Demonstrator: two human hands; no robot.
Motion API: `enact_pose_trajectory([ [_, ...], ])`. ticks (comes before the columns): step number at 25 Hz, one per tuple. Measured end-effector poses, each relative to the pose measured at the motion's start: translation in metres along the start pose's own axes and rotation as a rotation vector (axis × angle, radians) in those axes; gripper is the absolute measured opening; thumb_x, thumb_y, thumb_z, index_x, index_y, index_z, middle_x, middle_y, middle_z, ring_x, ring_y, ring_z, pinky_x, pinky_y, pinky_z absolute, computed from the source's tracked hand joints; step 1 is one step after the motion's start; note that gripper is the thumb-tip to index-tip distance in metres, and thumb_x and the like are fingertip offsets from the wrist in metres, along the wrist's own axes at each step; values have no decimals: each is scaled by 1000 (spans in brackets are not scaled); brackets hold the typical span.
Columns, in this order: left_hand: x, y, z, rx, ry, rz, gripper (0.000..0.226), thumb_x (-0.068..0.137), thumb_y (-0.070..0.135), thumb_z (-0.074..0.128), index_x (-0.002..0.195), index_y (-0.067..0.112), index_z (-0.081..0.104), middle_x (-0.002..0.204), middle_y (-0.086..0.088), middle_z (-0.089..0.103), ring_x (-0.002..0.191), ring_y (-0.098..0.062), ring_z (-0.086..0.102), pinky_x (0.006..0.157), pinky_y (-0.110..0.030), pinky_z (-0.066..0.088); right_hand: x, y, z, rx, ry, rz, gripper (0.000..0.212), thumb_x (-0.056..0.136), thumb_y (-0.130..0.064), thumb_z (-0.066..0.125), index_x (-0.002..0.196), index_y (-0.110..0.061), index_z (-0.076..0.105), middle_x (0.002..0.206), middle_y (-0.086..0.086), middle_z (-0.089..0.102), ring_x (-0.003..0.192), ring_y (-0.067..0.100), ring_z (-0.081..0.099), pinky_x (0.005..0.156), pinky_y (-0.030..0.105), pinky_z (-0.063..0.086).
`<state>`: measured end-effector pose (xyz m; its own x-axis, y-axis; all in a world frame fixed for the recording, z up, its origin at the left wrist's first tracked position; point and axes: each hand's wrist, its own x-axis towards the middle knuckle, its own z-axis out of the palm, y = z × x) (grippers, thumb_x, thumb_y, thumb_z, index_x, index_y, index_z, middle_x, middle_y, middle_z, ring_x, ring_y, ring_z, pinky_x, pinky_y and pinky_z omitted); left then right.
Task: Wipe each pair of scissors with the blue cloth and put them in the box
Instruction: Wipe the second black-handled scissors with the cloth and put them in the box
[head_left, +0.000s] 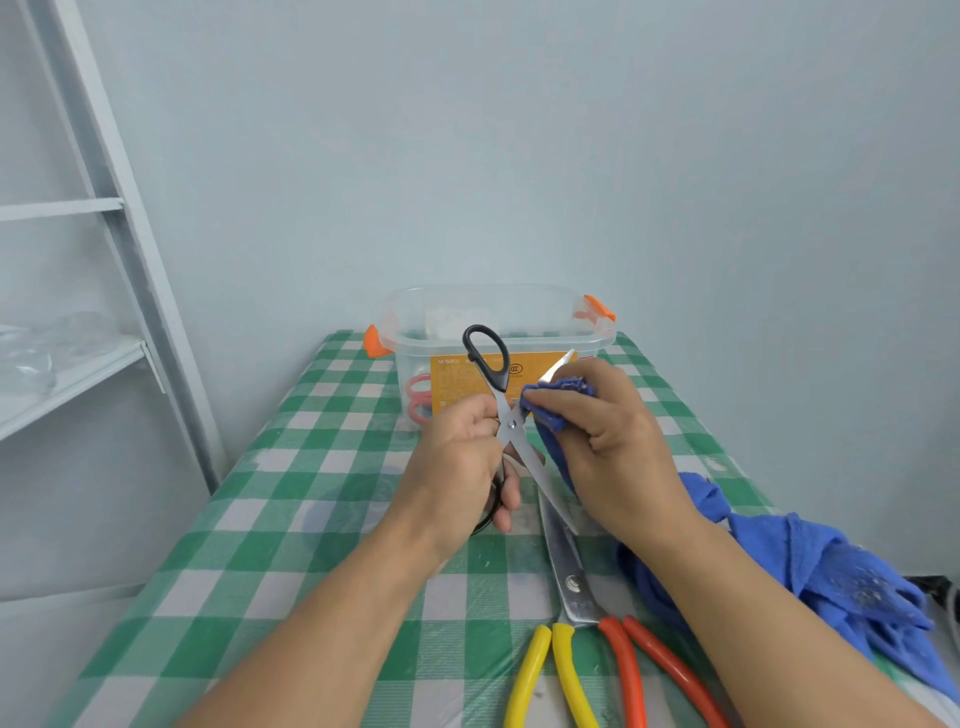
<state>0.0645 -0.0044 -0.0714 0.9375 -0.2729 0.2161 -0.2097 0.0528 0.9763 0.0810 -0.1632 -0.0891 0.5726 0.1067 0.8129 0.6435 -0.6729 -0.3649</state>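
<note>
Nearest the camera, a large pair of scissors (573, 584) with yellow and orange handles is laid flat on the green-checked tablecloth (311, 467), blades pointing away, just below the right hand. The blue cloth (831, 577) is trailed from the right table edge up into the right hand (618, 431), where a fold is pinched round one blade of the black-handled scissors (511, 424). These are held spread open above the table, the lower handle gripped by the left hand (457, 467). Beyond both hands, pink-handled scissors (418, 400) are seen inside the clear plastic box (498, 322).
</note>
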Motion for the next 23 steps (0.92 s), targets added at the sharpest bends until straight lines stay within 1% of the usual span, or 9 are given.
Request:
enact_pose_trajectory([
  [2, 0, -1, -1, 7, 11, 3, 44, 63, 7, 37, 100, -6, 57, 81, -20, 53, 48, -21, 48, 40, -27, 39, -2, -1, 1, 37, -24, -2, 28, 97, -22, 54, 107, -10, 77, 107, -4, 57, 100, 8, 53, 87, 11, 41],
  [5, 0, 0, -3, 8, 42, 9, 35, 64, 8, 39, 92, 0, 57, 69, -8, 57, 45, -21, 48, 39, -28, 39, -7, -6, 3, 92, -131, -96, 33, 96, -23, 50, 111, -9, 76, 111, 4, 59, 104, 17, 58, 88, 20, 46],
  [6, 0, 0, -3, 22, 51, 13, 36, 63, 8, 39, 93, -1, 57, 67, -11, 58, 44, -22, 46, 39, -28, 39, -7, -6, 3, 91, -129, -99, 34, 96, -22, 48, 111, -9, 76, 112, 5, 59, 105, 15, 58, 88, 18, 45],
  [9, 0, 1, -5, 96, 68, 29, 39, 63, 11, 40, 94, -7, 55, 67, -36, 57, 39, -26, 39, 39, -26, 35, 3, 0, -1, 83, 58, -24, 31, 95, -18, 52, 110, -7, 76, 107, 1, 56, 103, -8, 54, 87, 4, 39],
  [13, -3, 1, -1, 84, 49, 35, 36, 69, 12, 41, 95, -9, 55, 59, -32, 52, 39, -26, 38, 38, -25, 34, 6, 9, -7, 23, 217, 57, 25, 95, -13, 56, 108, -5, 77, 101, 2, 53, 93, 9, 58, 83, 4, 41],
  [15, -2, 0, -1, 58, 63, 26, 31, 72, 12, 42, 93, -5, 57, 68, -40, 53, 41, -26, 38, 38, -26, 35, 1, 5, -6, 66, 142, 19, 25, 92, -2, 59, 110, -5, 75, 102, -3, 52, 100, -1, 56, 85, 3, 40],
  [17, 0, 0, -3, 40, 85, 11, 29, 73, 12, 42, 93, -1, 58, 75, -43, 51, 41, -25, 39, 37, -26, 35, -4, -1, -3, 105, -6, -31, 30, 90, 1, 58, 114, -6, 74, 106, -3, 53, 102, 4, 57, 86, 4, 41],
  [20, 0, -2, -4, 31, 100, 12, 26, 76, 8, 44, 94, -7, 54, 74, -28, 50, 37, -23, 41, 36, -25, 34, -7, -4, 1, 137, -164, -78, 30, 92, -5, 56, 116, -9, 74, 107, 3, 57, 98, 12, 57, 84, 13, 44],
  [23, 1, -2, -5, 45, 92, 18, 15, 87, -4, 42, 94, -9, 54, 65, -15, 44, 37, -21, 41, 36, -25, 34, -6, -2, -2, 182, -195, -77, 28, 95, -12, 55, 114, -9, 75, 106, 5, 58, 100, 15, 58, 86, 21, 48],
])
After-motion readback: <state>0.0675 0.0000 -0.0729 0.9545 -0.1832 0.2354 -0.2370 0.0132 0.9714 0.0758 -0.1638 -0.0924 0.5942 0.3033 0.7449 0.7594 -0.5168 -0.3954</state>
